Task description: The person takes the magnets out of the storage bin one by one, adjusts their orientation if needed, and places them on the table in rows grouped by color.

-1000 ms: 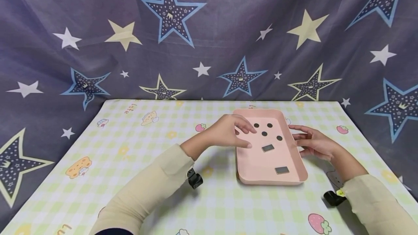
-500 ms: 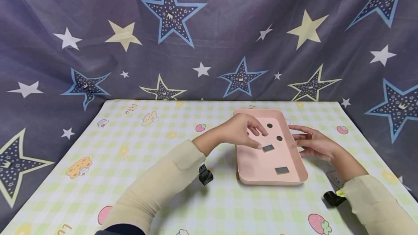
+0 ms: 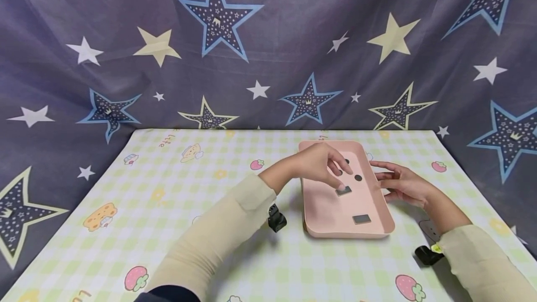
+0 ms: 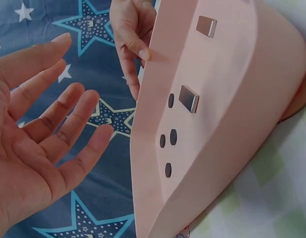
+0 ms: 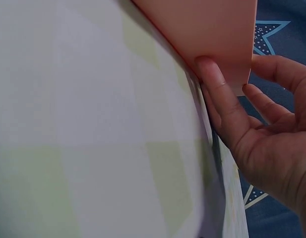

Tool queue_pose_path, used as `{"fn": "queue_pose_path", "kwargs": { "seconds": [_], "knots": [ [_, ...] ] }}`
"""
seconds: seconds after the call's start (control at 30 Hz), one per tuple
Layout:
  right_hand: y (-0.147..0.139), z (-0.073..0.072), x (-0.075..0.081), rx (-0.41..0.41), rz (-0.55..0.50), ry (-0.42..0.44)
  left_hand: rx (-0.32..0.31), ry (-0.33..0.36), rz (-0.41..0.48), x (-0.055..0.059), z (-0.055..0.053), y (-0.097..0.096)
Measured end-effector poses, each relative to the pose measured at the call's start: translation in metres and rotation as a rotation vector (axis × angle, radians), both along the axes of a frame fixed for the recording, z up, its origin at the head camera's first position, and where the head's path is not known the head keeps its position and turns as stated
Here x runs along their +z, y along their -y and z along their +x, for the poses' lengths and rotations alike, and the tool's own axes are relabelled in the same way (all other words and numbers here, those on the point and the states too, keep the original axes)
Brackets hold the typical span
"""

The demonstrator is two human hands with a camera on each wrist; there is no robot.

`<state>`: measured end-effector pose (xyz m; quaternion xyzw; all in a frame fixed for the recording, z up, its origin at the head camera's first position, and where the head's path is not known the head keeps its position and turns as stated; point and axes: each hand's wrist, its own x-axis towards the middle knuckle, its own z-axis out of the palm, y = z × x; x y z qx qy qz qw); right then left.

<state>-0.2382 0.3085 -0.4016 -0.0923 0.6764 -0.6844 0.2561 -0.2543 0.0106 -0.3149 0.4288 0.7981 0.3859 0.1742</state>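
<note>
The pink tray lay right of frame centre, a grey block at its lower end, my right hand touching it unclasped, my left hand relaxed above it, starry curtain beyond.

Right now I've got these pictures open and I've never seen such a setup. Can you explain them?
No machine here, just a person working bare-handed. The wide picture comes from a camera on the head, looking forward and down; the other two come from small cameras on each wrist. On the checked tablecloth sits a pink tray. Inside lie four dark discs and two flat rectangular blocks. The left hand hovers over the tray, holding nothing that I can see. The right hand touches the tray's outer side.
</note>
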Motion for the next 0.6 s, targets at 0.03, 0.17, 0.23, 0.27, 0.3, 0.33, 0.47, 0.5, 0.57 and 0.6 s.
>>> {"fn": "queue_pose_path", "kwargs": {
  "seconds": [0.03, 0.17, 0.23, 0.27, 0.3, 0.33, 0.47, 0.5, 0.57, 0.6],
  "knots": [
    [0.0, 0.0, 0.0, 0.002, 0.001, -0.001, -0.003, 0.008, -0.007, 0.0, -0.001, -0.001],
    [-0.001, 0.0, -0.001, 0.0, 0.014, -0.005, -0.014, 0.058, -0.022, 0.0, -0.005, -0.007],
    [-0.001, 0.0, -0.001, -0.004, 0.021, -0.006, -0.018, 0.089, -0.011, -0.001, -0.006, -0.01],
    [-0.001, 0.0, -0.001, -0.006, 0.022, -0.006, -0.02, 0.103, -0.004, -0.001, -0.007, -0.011],
    [-0.001, 0.0, -0.001, -0.006, 0.023, -0.005, -0.022, 0.115, 0.002, -0.001, -0.007, -0.013],
    [-0.001, 0.0, 0.0, -0.007, 0.023, -0.004, -0.027, 0.125, 0.012, -0.002, -0.008, -0.014],
    [0.0, 0.0, 0.0, -0.004, 0.019, -0.001, -0.042, 0.146, 0.029, -0.006, -0.011, -0.019],
    [0.0, 0.0, 0.001, -0.003, 0.02, -0.002, -0.043, 0.147, 0.031, -0.007, -0.012, -0.02],
    [0.001, 0.001, 0.001, -0.005, 0.025, -0.002, -0.038, 0.147, 0.028, -0.009, -0.013, -0.023],
    [0.001, 0.001, 0.001, -0.007, 0.028, -0.002, -0.036, 0.15, 0.03, -0.01, -0.014, -0.024]
  ]
}}
